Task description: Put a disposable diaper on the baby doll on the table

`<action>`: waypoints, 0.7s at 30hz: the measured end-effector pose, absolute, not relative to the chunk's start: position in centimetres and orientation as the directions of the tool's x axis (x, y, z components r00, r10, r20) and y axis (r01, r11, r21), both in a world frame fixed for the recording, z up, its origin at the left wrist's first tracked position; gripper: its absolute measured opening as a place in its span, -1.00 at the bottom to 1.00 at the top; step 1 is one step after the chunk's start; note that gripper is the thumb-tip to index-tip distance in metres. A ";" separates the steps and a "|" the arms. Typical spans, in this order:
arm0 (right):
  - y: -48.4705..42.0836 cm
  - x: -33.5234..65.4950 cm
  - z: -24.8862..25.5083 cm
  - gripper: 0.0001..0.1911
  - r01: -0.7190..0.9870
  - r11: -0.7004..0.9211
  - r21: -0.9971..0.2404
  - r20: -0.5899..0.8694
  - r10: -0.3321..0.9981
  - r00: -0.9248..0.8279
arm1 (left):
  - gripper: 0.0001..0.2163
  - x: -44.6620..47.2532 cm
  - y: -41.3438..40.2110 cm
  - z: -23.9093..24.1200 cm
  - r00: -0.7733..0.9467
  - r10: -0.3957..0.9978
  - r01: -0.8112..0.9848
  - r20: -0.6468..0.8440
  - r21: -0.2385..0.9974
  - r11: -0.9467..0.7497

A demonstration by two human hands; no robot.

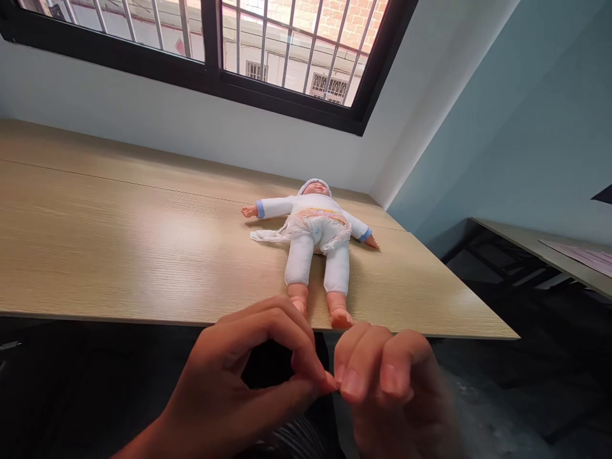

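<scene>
My left hand [258, 370] is held up before the table's front edge, its thumb and fingertips pinched together. Close against those fingertips is my right hand [387, 382], its fingers curled in. Whether anything small lies between the fingertips cannot be made out. Beyond them a baby doll [318, 201] lies on its back, feet toward me and arms spread, in a white outfit with blue cuffs and a cap. Around its hips is a diaper [320, 226], with one white strip [268, 236] stretching out to the left on the table. Neither hand grips the doll.
The doll lies on a pale wooden table [119, 255] set against the wall under a barred window [287, 57]. To the right, past a gap, stands another table [521, 245] with pinkish sheets [578, 254] on it.
</scene>
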State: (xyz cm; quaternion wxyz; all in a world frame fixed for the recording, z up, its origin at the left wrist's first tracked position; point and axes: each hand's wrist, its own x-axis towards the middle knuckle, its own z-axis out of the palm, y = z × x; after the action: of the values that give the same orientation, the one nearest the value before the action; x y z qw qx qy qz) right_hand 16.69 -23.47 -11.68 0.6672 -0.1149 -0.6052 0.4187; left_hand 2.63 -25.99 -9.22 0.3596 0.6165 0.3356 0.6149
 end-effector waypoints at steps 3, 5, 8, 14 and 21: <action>-23.6 16.7 -11.6 -0.78 -0.409 0.606 -0.682 0.691 0.717 -0.090 | -0.87 2.8 -26.2 -9.5 -0.033 0.813 -0.014 0.581 0.814 -0.581; -23.7 16.8 -11.6 -0.77 -0.408 0.585 -0.701 0.671 0.736 -0.097 | -0.87 3.1 -26.3 -9.9 -0.090 0.754 -0.012 0.650 0.757 -0.654; -23.8 16.8 -11.6 -0.79 -0.462 0.531 -0.710 0.668 0.717 -0.202 | -0.89 3.5 -26.2 -10.5 -0.131 0.697 -0.012 0.705 0.702 -0.712; -24.0 16.8 -11.8 -0.80 -0.481 0.467 -0.742 0.619 0.753 -0.225 | -0.84 4.0 -25.4 -11.5 -0.106 0.654 -0.013 0.749 0.657 -0.754; -24.4 17.7 -10.7 -0.81 -0.420 0.499 -0.758 0.617 0.757 -0.215 | -0.88 3.6 -25.8 -11.1 -0.075 0.656 0.051 0.751 0.660 -0.750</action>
State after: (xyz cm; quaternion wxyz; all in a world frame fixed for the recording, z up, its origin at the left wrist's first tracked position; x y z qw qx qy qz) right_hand 17.73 -24.35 -10.69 0.6112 -0.1375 -0.6130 0.4815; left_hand 3.64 -25.77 -11.08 0.2226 0.6427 0.2750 0.6796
